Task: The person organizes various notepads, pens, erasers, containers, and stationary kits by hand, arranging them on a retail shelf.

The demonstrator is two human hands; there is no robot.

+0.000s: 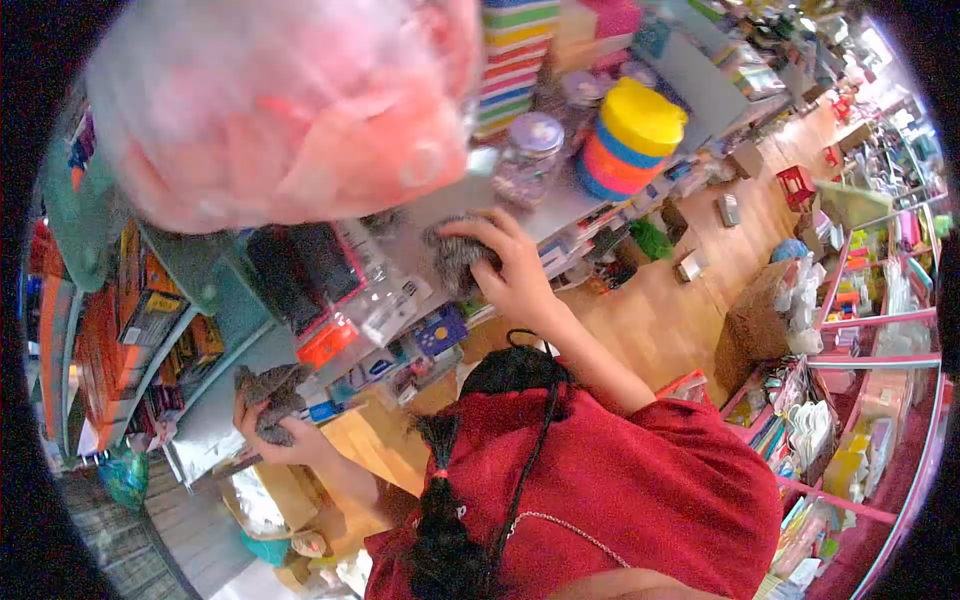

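Note:
My right hand (pixel 510 262) is closed round a dark grey crumpled cloth (pixel 458 256), which rests on the grey shelf top (pixel 425 215) beside a lidded jar (pixel 530 160). Lower left, my left hand (pixel 280 440) has its fingers wrapped round another dark grey cloth (pixel 272 395), near the shelf's front edge. Between the hands lie a black item with a pink edge (pixel 305 270) and clear plastic packets (pixel 385 310). Motion blurs the cloths somewhat.
A large pink plastic-wrapped bundle (pixel 290 120) fills the upper left. Stacked yellow, orange and blue containers (pixel 630 140) stand beyond the jar. Orange-edged shelves (pixel 110 340) are at the left. Across the wooden floor (pixel 640 330) stand a cardboard box (pixel 760 310) and pink-framed shelves (pixel 880 360).

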